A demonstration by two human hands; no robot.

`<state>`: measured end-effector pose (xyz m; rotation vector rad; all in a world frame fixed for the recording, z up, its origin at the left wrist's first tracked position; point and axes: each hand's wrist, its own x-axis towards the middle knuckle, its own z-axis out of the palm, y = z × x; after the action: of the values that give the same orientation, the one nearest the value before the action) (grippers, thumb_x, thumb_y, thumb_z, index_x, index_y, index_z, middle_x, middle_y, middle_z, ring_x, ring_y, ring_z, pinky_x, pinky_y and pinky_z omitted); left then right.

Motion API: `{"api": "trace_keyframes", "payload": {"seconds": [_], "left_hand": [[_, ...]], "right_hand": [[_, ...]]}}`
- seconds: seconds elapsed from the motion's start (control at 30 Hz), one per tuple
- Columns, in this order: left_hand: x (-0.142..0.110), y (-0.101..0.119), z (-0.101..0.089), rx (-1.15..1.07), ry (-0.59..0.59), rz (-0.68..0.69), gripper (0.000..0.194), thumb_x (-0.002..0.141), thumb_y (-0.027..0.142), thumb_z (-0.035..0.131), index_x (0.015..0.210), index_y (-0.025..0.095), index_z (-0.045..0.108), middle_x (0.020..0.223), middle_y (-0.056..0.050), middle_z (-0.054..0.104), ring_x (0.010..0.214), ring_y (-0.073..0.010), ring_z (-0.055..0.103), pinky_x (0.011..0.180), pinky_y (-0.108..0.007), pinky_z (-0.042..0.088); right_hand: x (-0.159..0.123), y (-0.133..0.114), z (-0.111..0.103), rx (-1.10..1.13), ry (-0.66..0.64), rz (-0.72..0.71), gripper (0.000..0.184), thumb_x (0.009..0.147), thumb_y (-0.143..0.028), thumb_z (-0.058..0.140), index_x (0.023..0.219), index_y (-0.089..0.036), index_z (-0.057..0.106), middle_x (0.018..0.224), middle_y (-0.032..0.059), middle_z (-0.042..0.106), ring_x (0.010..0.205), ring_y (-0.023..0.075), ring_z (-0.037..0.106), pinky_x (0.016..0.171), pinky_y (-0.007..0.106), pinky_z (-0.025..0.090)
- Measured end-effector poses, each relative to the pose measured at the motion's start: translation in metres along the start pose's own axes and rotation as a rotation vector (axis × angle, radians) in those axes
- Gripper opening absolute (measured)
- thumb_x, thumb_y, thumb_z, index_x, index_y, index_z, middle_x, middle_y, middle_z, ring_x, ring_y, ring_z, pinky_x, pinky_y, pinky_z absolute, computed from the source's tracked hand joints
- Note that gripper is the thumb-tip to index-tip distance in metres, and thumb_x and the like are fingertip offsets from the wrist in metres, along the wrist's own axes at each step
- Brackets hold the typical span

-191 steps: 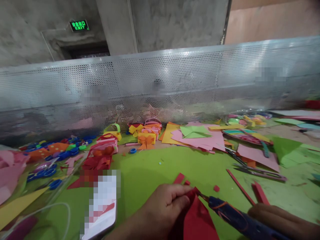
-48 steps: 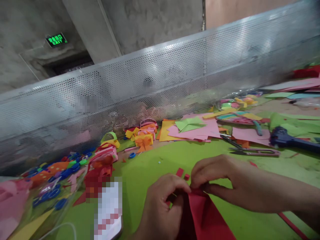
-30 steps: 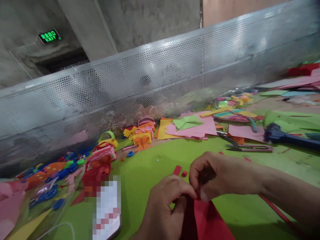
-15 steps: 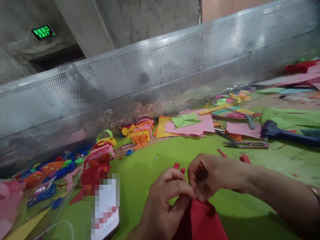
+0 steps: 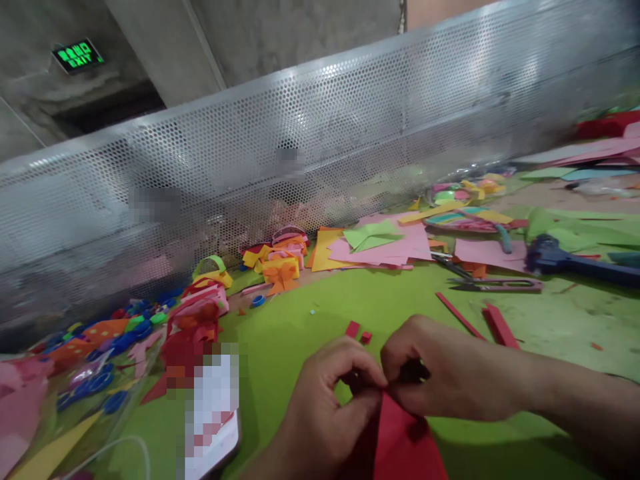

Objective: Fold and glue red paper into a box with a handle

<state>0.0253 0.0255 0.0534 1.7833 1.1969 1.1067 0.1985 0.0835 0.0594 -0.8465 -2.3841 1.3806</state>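
Observation:
A folded red paper piece (image 5: 407,443) rises from the bottom edge over a green sheet (image 5: 300,327). My left hand (image 5: 327,407) pinches its upper tip from the left with thumb and fingers. From the right, my right hand (image 5: 453,373) pinches the same tip, fingertips meeting the left hand's. The lower part of the red paper runs out of view.
A dark blue glue gun (image 5: 575,261) and scissors (image 5: 493,283) lie at right, red strips (image 5: 495,323) nearer. A phone (image 5: 213,417) lies bottom left beside paper baskets (image 5: 200,310), bows (image 5: 280,270) and blue rings. Pink and yellow sheets (image 5: 380,248) lie before a perforated metal barrier (image 5: 320,160).
The glue gun that my right hand held earlier now lies on the table at right. Both hands have closed on the red paper's tip and stay pressing it.

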Motion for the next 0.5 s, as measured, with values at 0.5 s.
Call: {"api": "trace_keyframes", "payload": {"seconds": [0.5], "left_hand": [[-0.007,0.000,-0.005,0.203,-0.180,-0.263,0.019,0.070,0.012,0.058,0.081,0.018,0.071,0.069,0.001,0.066,0.064,-0.0140,0.057,0.058,-0.022,0.041]], "right_hand": [[-0.005,0.015,0.010,-0.272,-0.004,-0.147,0.031,0.085,-0.028,0.045,0.055,-0.020,0.041,0.057,-0.0002,0.051,0.056,0.0134,0.047,0.055,0.026,0.034]]}}
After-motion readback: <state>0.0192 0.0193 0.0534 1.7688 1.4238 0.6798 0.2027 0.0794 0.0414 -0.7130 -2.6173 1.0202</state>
